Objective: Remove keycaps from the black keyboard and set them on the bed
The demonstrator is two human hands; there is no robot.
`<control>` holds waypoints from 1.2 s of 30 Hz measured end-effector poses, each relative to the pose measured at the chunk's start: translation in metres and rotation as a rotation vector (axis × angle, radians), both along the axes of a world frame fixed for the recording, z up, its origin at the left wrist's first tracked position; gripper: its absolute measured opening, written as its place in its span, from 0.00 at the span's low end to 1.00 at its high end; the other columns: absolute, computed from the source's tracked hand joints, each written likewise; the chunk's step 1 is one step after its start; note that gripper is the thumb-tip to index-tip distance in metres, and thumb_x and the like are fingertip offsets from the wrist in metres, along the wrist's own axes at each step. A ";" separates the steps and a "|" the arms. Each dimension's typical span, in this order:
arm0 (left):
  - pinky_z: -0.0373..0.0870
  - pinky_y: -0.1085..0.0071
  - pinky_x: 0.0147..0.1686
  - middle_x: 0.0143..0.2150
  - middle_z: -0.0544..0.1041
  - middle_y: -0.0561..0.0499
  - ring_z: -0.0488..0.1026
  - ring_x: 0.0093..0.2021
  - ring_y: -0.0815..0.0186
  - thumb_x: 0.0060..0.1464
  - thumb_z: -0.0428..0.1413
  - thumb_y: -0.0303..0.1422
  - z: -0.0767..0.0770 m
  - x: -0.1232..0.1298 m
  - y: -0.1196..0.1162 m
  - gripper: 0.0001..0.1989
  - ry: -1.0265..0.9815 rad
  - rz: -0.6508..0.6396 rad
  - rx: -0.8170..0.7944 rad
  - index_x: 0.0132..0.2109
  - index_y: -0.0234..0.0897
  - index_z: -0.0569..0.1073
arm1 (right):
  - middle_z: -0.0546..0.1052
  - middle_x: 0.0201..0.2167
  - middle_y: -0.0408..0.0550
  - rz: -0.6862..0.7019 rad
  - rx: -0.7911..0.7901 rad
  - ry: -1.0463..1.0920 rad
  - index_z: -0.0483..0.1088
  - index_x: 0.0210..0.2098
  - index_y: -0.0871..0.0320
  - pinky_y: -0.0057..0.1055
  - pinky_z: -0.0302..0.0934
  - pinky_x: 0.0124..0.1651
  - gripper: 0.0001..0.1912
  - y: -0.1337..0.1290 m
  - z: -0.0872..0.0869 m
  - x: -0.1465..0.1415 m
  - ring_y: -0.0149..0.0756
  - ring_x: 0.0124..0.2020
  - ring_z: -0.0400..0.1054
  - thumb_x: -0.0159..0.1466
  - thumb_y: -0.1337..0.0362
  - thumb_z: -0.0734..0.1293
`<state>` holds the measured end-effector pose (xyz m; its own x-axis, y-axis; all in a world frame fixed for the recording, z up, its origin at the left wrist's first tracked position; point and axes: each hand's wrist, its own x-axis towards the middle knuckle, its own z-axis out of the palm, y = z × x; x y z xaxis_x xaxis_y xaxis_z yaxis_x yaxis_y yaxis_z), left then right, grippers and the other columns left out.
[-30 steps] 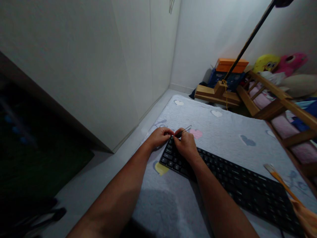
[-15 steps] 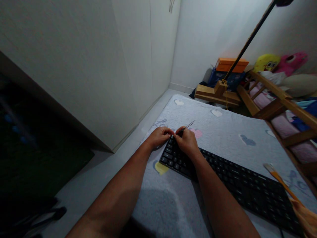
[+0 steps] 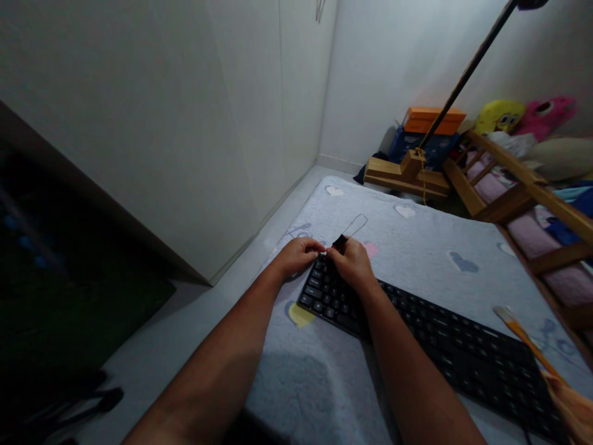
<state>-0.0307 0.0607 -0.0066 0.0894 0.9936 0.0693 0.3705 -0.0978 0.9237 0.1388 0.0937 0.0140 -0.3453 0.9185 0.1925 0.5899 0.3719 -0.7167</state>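
A black keyboard [image 3: 430, 324] lies slantwise on the patterned cloth. At its far left corner my left hand [image 3: 301, 254] has thumb and fingers pinched together; whatever lies between the tips is too small to make out. My right hand [image 3: 351, 262] is right beside it, closed round a wire keycap puller [image 3: 340, 241] with a dark handle. The puller's thin wire loop [image 3: 359, 224] sticks out past the knuckles, pointing away from me. The thumb and fingertips of both hands nearly meet over the corner keys, which they partly hide.
A brush [image 3: 521, 334] with an orange handle and an orange cloth [image 3: 572, 402] lie at the keyboard's right end. A white cupboard [image 3: 185, 123] rises at left. Beyond the table [image 3: 417, 241] stand a wooden base with a pole [image 3: 407, 173] and a wooden bed rail [image 3: 523, 173].
The puller has turned in my right hand, so its wire loop now shows wide and its dark handle is more visible. My left hand stays at the keyboard corner.
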 end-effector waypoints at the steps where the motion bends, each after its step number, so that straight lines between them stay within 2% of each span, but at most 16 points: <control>1: 0.68 0.65 0.46 0.38 0.80 0.48 0.74 0.41 0.62 0.46 0.54 0.27 0.000 0.000 0.000 0.13 0.001 0.003 0.001 0.39 0.34 0.79 | 0.71 0.23 0.44 -0.006 0.004 0.000 0.67 0.27 0.59 0.27 0.51 0.29 0.05 0.000 0.000 0.000 0.32 0.26 0.63 0.57 0.63 0.64; 8: 0.68 0.64 0.47 0.39 0.79 0.47 0.74 0.42 0.61 0.46 0.54 0.27 -0.004 -0.001 0.002 0.14 0.007 0.001 0.014 0.39 0.33 0.79 | 0.70 0.22 0.43 -0.025 0.023 0.000 0.65 0.25 0.57 0.28 0.50 0.28 0.05 -0.003 0.003 0.000 0.32 0.24 0.62 0.56 0.64 0.64; 14: 0.67 0.65 0.46 0.39 0.78 0.48 0.73 0.43 0.62 0.46 0.54 0.28 -0.001 0.000 0.001 0.13 0.013 -0.003 0.029 0.40 0.34 0.79 | 0.70 0.21 0.43 -0.002 0.055 0.059 0.66 0.25 0.57 0.28 0.53 0.29 0.04 -0.004 0.002 0.000 0.33 0.25 0.63 0.56 0.64 0.64; 20: 0.66 0.67 0.44 0.38 0.76 0.49 0.71 0.41 0.64 0.46 0.54 0.28 0.004 0.000 0.000 0.14 0.057 -0.014 0.024 0.40 0.34 0.79 | 0.74 0.23 0.43 0.044 0.014 0.123 0.72 0.36 0.58 0.28 0.56 0.31 0.09 -0.004 0.001 -0.001 0.32 0.25 0.65 0.57 0.62 0.65; 24: 0.65 0.70 0.39 0.36 0.74 0.50 0.68 0.36 0.67 0.47 0.55 0.30 0.002 -0.001 0.000 0.13 0.082 -0.035 0.045 0.40 0.34 0.79 | 0.78 0.27 0.46 0.157 -0.020 0.132 0.74 0.31 0.57 0.29 0.60 0.36 0.07 -0.002 0.001 0.001 0.34 0.30 0.70 0.59 0.63 0.64; 27: 0.64 0.71 0.37 0.35 0.72 0.51 0.67 0.34 0.68 0.47 0.55 0.30 0.000 -0.001 0.000 0.12 0.078 -0.070 0.050 0.40 0.35 0.79 | 0.78 0.30 0.47 0.160 -0.039 0.160 0.75 0.31 0.58 0.30 0.61 0.40 0.07 0.001 -0.001 0.003 0.35 0.33 0.71 0.58 0.63 0.66; 32: 0.65 0.70 0.39 0.36 0.71 0.51 0.67 0.35 0.68 0.46 0.56 0.30 0.002 -0.001 0.000 0.13 0.049 -0.089 0.041 0.40 0.35 0.79 | 0.75 0.25 0.44 0.143 -0.096 0.210 0.76 0.32 0.59 0.27 0.57 0.32 0.10 0.000 0.006 0.009 0.31 0.27 0.65 0.57 0.59 0.66; 36: 0.65 0.70 0.37 0.35 0.70 0.51 0.67 0.35 0.68 0.46 0.56 0.29 0.005 0.000 -0.002 0.11 0.049 -0.081 0.024 0.39 0.36 0.79 | 0.72 0.21 0.41 0.153 -0.117 0.212 0.74 0.29 0.59 0.26 0.56 0.30 0.10 -0.004 0.017 0.018 0.29 0.24 0.63 0.58 0.60 0.65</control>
<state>-0.0304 0.0585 -0.0014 0.1735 0.9810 0.0864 0.4054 -0.1511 0.9016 0.1564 0.0900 0.0310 -0.4453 0.8790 0.1705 0.3659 0.3524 -0.8613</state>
